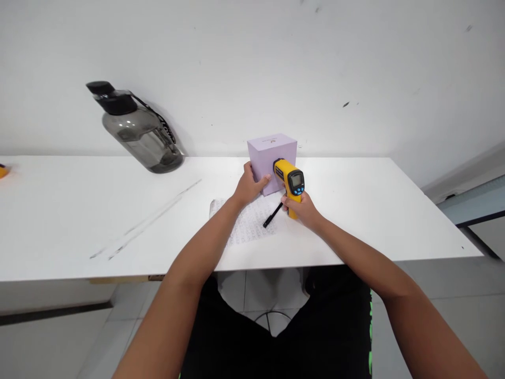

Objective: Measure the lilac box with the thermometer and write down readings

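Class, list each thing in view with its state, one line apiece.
Box: closed, standing
Thermometer: held upright, screen unreadable
Left hand: gripping the box
Right hand: gripping the thermometer
Sheet: lying flat
Pen: over the sheet, cap unclear
Bottle: lidded, seemingly part-filled
Table: streaked

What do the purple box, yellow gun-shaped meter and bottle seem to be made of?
Purple box: probably matte cardboard, given its crisp edges and flat faces.
Yellow gun-shaped meter: likely moulded plastic, judging by its smooth, rounded shell.
Bottle: glossy plastic or glass; its grey walls are see-through.
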Motion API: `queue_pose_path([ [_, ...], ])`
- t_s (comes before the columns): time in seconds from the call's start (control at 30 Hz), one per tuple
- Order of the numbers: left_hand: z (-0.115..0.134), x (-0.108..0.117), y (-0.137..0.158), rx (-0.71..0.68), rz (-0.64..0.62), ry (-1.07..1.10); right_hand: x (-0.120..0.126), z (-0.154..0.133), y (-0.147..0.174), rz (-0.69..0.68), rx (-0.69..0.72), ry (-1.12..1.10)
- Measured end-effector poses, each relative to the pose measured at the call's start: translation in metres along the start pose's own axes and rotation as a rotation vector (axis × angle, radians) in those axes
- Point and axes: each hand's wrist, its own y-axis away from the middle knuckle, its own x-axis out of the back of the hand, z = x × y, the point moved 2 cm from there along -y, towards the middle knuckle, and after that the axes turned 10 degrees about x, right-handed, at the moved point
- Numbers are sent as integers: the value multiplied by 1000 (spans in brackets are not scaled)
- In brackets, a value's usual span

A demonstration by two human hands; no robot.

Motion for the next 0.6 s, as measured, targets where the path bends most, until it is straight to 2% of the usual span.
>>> queue_pose_path([
  [0.43,-3,-2,-3,10,-9,48,2,1,-1,-13,19,40],
  [0.6,-4,-2,-3,23,1,44,5,-1,0,-15,75,158],
])
